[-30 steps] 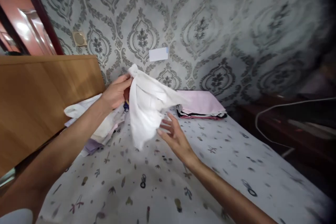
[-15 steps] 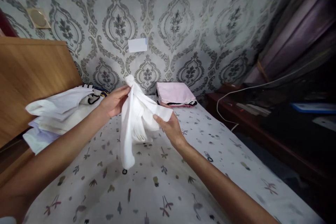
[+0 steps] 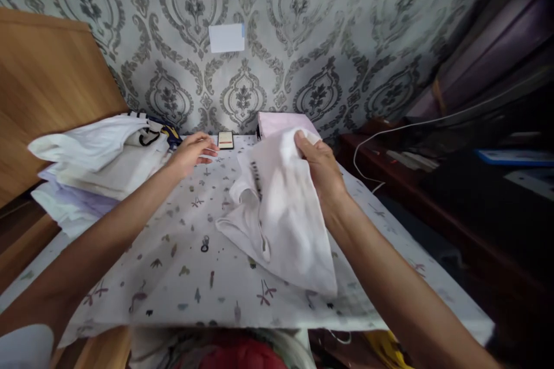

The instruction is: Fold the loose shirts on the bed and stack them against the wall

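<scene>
White cloth (image 3: 289,219) hangs from a person's right hand (image 3: 322,170) in the head view, its top pinched between thumb and fingers, in front of the folded pink stack (image 3: 279,120) and overlapping it from this angle. The left hand (image 3: 190,154), empty with its fingers loosely spread, hovers to the left of the stack, apart from the cloth. A phone-like device (image 3: 225,140) lies just left of the stack on a patterned sheet (image 3: 173,288); well to the stack's left, a heap of garments (image 3: 108,164) rests beside a wooden panel (image 3: 52,75). The step in hand appears to be turning or opening out the cloth, whose lower folds hang uneven. Any next move seems to call for the left hand on a loose edge; whether the cloth's lower end touches the sheet cannot be told.
</scene>
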The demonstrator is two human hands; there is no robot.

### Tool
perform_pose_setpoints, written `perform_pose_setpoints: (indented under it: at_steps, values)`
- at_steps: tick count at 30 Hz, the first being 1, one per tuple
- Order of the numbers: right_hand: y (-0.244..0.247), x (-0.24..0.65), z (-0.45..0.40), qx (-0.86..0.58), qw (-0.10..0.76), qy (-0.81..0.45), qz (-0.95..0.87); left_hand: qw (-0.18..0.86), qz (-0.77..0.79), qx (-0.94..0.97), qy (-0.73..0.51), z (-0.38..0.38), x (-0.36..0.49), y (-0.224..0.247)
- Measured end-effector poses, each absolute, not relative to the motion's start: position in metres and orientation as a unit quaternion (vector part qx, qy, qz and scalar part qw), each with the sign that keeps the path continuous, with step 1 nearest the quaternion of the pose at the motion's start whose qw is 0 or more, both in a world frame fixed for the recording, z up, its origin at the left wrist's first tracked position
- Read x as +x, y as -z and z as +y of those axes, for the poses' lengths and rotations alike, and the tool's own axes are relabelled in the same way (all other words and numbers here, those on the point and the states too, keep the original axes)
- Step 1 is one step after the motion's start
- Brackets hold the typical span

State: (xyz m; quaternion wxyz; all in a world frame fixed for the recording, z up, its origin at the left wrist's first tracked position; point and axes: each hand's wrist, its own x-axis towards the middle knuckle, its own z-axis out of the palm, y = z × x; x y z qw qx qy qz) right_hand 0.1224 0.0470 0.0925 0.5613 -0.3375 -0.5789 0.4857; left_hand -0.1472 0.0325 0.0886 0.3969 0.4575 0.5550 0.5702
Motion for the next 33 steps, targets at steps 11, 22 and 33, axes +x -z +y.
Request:
perform_pose_setpoints:
  at_steps: [11, 22, 33]
  values:
    - [-0.077, 0.115, 0.047, -0.259, 0.62, -0.594, -0.443, 0.327, 0.509, 0.717, -0.346, -0.078, -0.006, -0.038]
    - [-0.101, 0.126, 0.065, -0.232, 0.659, -0.505, -0.508, 0.333, 0.515, 0.739, -0.279, -0.059, -0.096, -0.064]
    - [-0.152, 0.053, 0.02, -0.094, 0.381, -0.575, -0.718, 0.295, 0.396, 0.752, -0.436, -0.018, -0.135, -0.104]
